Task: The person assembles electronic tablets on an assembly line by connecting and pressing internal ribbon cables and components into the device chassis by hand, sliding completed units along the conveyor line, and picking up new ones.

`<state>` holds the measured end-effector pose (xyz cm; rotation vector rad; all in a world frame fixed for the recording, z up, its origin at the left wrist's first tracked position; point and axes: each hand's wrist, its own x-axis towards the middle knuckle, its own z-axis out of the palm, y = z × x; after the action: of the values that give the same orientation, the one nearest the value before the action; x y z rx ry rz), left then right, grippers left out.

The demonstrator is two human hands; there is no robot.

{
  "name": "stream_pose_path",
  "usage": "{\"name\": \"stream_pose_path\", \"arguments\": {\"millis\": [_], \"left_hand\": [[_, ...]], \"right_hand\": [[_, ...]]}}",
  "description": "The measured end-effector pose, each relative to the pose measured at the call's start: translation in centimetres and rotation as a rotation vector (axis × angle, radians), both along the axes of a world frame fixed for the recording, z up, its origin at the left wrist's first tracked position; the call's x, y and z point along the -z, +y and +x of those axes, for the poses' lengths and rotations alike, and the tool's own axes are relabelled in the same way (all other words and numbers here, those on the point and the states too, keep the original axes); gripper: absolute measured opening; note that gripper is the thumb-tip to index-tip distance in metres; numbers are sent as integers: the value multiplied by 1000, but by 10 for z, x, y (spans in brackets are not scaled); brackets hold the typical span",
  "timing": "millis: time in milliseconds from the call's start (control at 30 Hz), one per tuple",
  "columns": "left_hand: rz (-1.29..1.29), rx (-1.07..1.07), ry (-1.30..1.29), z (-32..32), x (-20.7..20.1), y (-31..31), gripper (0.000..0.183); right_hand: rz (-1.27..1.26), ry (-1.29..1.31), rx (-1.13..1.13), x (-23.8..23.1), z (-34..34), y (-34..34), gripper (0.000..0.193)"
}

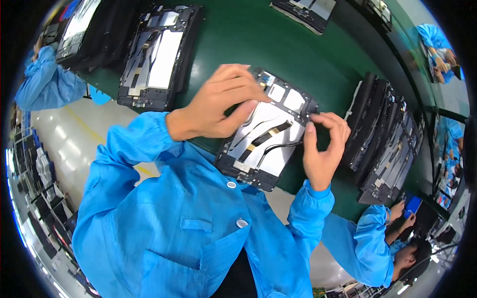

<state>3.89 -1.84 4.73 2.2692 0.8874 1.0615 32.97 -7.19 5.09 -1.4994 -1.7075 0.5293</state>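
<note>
An opened tablet (268, 144) with its inner parts bared lies tilted on the green table in front of me. A black cable (278, 147) and a dark ribbon strip (266, 139) run over its silver middle. My left hand (223, 102) reaches over its upper left part, forefinger and thumb drawn close together at the surface. At the upper right edge, my right hand (325, 144) has thumb and forefinger pinched by a dark corner part. Whatever lies between the fingertips of either hand is too small or hidden to make out.
To the left stands a stack of opened tablets (159, 59), with another dark stack (94, 39) beyond it. Several more lean in a row (385, 139) on the right. One unit (310, 12) lies at the far edge. A co-worker's blue sleeve (365, 243) is at lower right.
</note>
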Motion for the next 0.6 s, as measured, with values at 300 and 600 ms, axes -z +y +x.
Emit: {"name": "stream_pose_path", "arguments": {"millis": [300,600], "left_hand": [[355,544,297,-57,3,-23,32],[482,670,299,-51,16,-10,29]], "right_hand": [[-58,-276,-499,-10,-66,-11,21],[25,-496,-493,-10,-79,-18,17]]}}
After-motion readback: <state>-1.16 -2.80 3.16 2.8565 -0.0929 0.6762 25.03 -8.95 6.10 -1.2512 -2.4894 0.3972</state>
